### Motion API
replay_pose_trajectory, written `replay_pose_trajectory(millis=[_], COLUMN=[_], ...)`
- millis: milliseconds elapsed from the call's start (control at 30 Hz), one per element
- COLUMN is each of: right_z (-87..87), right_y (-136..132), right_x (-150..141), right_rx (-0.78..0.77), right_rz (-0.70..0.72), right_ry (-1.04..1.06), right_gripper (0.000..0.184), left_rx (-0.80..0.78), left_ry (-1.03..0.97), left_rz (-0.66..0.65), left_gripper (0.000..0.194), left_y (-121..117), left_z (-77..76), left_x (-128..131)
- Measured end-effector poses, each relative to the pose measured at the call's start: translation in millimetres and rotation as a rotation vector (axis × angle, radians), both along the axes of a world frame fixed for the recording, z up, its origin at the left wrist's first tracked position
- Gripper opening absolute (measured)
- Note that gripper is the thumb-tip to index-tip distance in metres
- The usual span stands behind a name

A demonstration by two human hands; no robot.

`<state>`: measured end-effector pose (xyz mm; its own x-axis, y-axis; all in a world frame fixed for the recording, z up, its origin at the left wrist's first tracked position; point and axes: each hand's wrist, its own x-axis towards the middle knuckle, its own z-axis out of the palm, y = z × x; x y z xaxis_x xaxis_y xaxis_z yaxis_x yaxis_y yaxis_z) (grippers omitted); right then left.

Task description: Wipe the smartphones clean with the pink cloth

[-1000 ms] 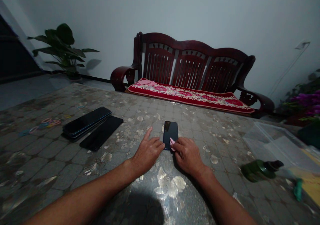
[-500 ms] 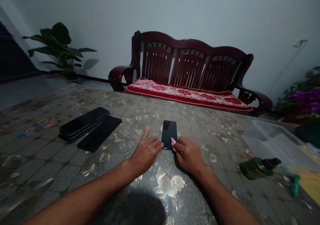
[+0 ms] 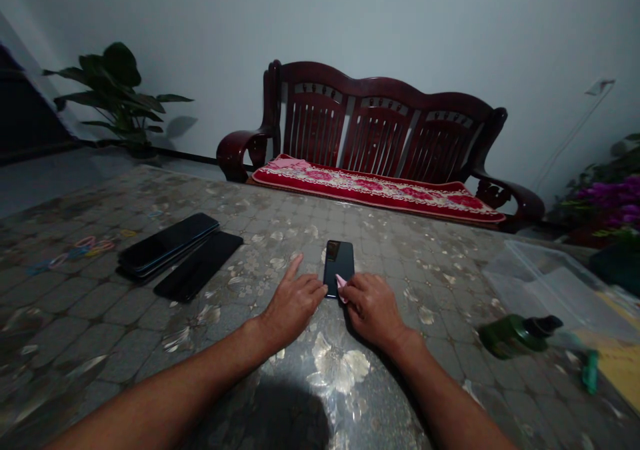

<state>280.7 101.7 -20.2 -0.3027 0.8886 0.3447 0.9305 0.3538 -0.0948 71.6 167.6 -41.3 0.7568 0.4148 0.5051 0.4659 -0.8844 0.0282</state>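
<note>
Head view, with the dark phone for landmark: flat on the patterned surface, straight ahead of the body, between the fingertips of both hands. Runs lengthwise away from the body toward the wooden bench, near short end facing the wrists, far short end facing the bench, with hardly any slant to either side. Nearer by plain overlap: the right hand, bunched over the near right part of the phone, thumb and fingers pinched together on a small pink cloth, cloth tip against the glossy face or just above it, hard to say which from this angle. Just left of the phone, the left hand, loosely spread and without anything in its grasp, index finger out straight toward the bench side, thumb at the near left corner, touching or almost so. Leaves the far half of the phone uncovered, the near half flanked from both sides. Well left of the phone, a stack of dark phones with a single dark slab beside, both aslant; farther left again, some coloured loops. Well right of the phone and closer to the body, a green bottle; beyond that bottle, a clear box.
</note>
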Motion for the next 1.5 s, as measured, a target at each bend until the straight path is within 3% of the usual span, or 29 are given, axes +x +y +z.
replay_pose_trajectory(millis=[100,267,500,733,900,1033,1133,1233,1367,1500], right_z=[-1.6,1.1,4.2,-8.0,-13.5,-7.9,-5.5,-5.7,-3.7,-3.1], right_y=[4,10,8,21,30,30,25,22,19,15], right_x=[2,14,5,25,32,31,31,34,36,34], right_rx=[0.010,-0.010,-0.047,-0.024,0.005,-0.003,0.064,0.119,0.179,0.116], right_rz=[0.031,-0.083,0.099,-0.045,-0.130,-0.129,-0.217,-0.255,-0.146,0.027], right_ry=[-0.006,0.012,-0.042,0.222,0.501,0.450,0.369,0.307,0.259,0.285], right_gripper=[0.020,0.023,0.023,0.035,0.030,0.025,0.024,0.011,0.010,0.026], left_rx=[0.007,-0.008,-0.026,0.011,0.001,-0.006,-0.009,-0.011,-0.025,-0.037], left_ry=[-0.002,0.006,0.018,0.016,0.016,0.005,0.002,0.004,0.011,0.029], left_rz=[0.005,-0.001,0.008,0.002,0.003,-0.002,-0.003,-0.003,0.010,0.014], left_gripper=[0.023,0.023,0.023,0.025,0.025,0.026,0.026,0.026,0.027,0.026], left_y=[0,-1,-2,1,1,1,1,1,0,-1], left_z=[0.7,1.3,1.8,-2.3,-2.9,-3.5,-3.6,-3.4,-2.5,-1.3], left_x=[0,1,2,1,1,1,1,2,1,1])
